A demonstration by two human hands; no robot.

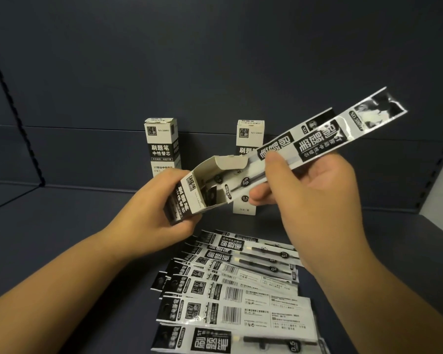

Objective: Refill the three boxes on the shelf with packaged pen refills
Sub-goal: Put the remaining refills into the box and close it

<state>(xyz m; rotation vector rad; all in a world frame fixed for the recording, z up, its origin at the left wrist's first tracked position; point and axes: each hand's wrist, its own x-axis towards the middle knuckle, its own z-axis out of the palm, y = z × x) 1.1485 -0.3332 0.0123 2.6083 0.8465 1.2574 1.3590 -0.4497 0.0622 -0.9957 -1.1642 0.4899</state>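
We see the left hand (149, 213) gripping a tilted open box (189, 192) while the right hand (317, 198) pinches two packaged refills (315, 141), their lower ends inside it, above loose packets (241, 284) on the shelf (62, 238).

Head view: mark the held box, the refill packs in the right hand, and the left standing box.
Held box (187, 198), head view, printed side.
Refill packs (315, 141), head view, black label.
Left standing box (161, 146), head view, front face.

Dim, cool light is falling from above and in front, leaving the shelf (62, 226) murky. Glare is flashing off the raised refill packet (343, 134). Edges are bowing with wide-angle distortion; fine print is blurring.
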